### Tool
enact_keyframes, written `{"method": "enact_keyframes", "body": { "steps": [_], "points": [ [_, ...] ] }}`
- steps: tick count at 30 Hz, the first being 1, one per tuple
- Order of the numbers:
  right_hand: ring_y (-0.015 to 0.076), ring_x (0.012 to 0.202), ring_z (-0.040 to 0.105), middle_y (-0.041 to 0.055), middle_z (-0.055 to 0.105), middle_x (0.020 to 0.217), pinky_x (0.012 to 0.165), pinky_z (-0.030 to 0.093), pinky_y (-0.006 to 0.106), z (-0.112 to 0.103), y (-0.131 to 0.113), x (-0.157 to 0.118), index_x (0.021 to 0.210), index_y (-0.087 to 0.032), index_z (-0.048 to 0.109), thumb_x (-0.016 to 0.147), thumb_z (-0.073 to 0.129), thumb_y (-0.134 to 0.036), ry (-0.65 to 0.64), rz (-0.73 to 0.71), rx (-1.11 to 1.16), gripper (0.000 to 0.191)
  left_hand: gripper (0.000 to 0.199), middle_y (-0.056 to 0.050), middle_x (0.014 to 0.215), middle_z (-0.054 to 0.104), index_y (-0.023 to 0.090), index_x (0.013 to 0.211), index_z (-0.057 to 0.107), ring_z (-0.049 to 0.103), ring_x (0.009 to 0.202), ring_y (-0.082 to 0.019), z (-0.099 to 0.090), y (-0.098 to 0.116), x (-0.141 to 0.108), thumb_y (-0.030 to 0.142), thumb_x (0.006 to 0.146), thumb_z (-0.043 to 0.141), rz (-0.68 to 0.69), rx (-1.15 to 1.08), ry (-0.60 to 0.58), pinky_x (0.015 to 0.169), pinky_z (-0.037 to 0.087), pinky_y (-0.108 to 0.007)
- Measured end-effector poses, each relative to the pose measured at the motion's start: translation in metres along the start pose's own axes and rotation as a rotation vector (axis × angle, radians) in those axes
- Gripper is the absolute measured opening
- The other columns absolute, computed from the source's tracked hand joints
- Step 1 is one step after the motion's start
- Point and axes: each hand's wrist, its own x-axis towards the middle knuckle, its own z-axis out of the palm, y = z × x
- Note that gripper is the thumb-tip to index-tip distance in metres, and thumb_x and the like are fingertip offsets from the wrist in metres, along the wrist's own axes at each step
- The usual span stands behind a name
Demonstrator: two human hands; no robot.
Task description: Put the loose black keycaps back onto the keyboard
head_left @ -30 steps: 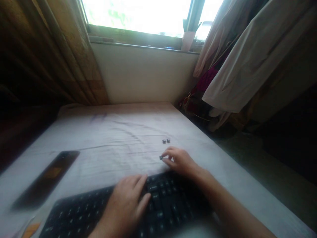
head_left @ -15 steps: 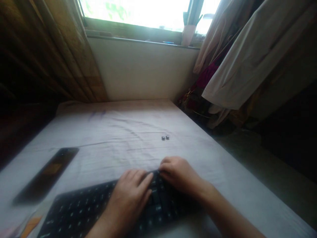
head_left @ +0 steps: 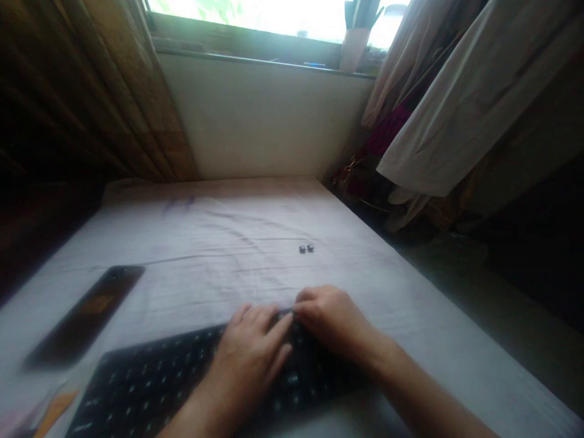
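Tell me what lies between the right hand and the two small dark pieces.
In the head view, only pale, creased cloth shows between the right hand and the two small dark pieces.

Left hand (head_left: 253,340) and right hand (head_left: 332,315), both bare, with rounded backs and slender, blunt-tipped fingers (head_left: 279,331), each narrowing at the wrist (head_left: 381,351) into 1 of 2 bare forearms (head_left: 424,389), which broaden toward the view's lower edge, nails being too blurred to tell.
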Motion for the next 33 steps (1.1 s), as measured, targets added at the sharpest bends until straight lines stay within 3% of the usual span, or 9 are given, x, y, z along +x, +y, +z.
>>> {"method": "enact_keyframes", "body": {
  "steps": [7,12,16,20,27,33],
  "points": [
    [0.0203,0.077,0.066,0.0037,0.074,0.091,0.071,0.045,0.032,0.005,-0.005,-0.009,0.092,-0.020,0.072,0.089,0.067,-0.019,0.080,-0.073,-0.060,0.006,0.036,-0.007,0.120,0.067,0.026,0.128,0.061,0.062,0.107,-0.027,0.000,0.000,0.001,0.027,0.092,0.058,0.003,0.001,0.014,0.101,0.043,-0.051],
    [0.0233,0.085,0.066,0.0078,0.074,0.101,0.074,0.047,0.035,0.021,-0.004,-0.017,0.100,-0.016,0.070,0.089,0.065,-0.017,0.204,-0.125,-0.056,0.012,0.032,-0.006,0.120,0.067,0.027,0.124,0.063,0.062,0.107,-0.026,0.001,0.000,0.001,0.030,0.092,0.058,-0.001,0.002,0.005,0.103,0.040,-0.050],
    [0.0238,0.092,0.067,0.0076,0.074,0.106,0.081,0.049,0.036,0.028,0.003,-0.021,0.105,-0.019,0.071,0.092,0.060,-0.019,0.287,-0.088,0.070,0.018,0.032,-0.006,0.121,0.066,0.027,0.124,0.063,0.062,0.108,-0.026,0.001,0.001,0.000,0.032,0.093,0.058,-0.004,0.012,0.010,0.104,0.039,-0.052],
    [0.0188,0.091,0.069,0.0065,0.075,0.103,0.083,0.052,0.029,0.023,0.017,-0.019,0.105,-0.019,0.073,0.095,0.051,-0.019,0.282,-0.026,0.236,0.024,0.032,-0.005,0.120,0.067,0.029,0.126,0.062,0.062,0.109,-0.025,0.002,0.000,-0.001,0.032,0.095,0.055,-0.003,0.000,0.037,0.105,0.039,-0.052],
    [0.0177,0.092,0.070,0.0036,0.075,0.103,0.083,0.052,0.027,0.006,0.067,0.013,0.098,-0.024,0.076,0.093,0.054,-0.018,0.232,0.255,0.099,0.023,0.033,-0.004,0.117,0.070,0.030,0.126,0.062,0.067,0.103,-0.023,0.003,-0.006,-0.001,0.033,0.094,0.053,0.051,0.047,0.099,0.097,0.049,-0.048],
    [0.0218,0.099,0.066,0.0065,0.073,0.110,0.085,0.050,0.030,0.000,0.098,0.055,0.104,-0.025,0.076,0.090,0.059,-0.020,0.245,0.327,0.006,0.022,0.037,-0.005,0.116,0.071,0.025,0.129,0.060,0.068,0.100,-0.023,0.009,-0.014,-0.002,0.036,0.094,0.053,0.125,0.138,0.143,0.091,0.054,-0.040]
  ]
}}
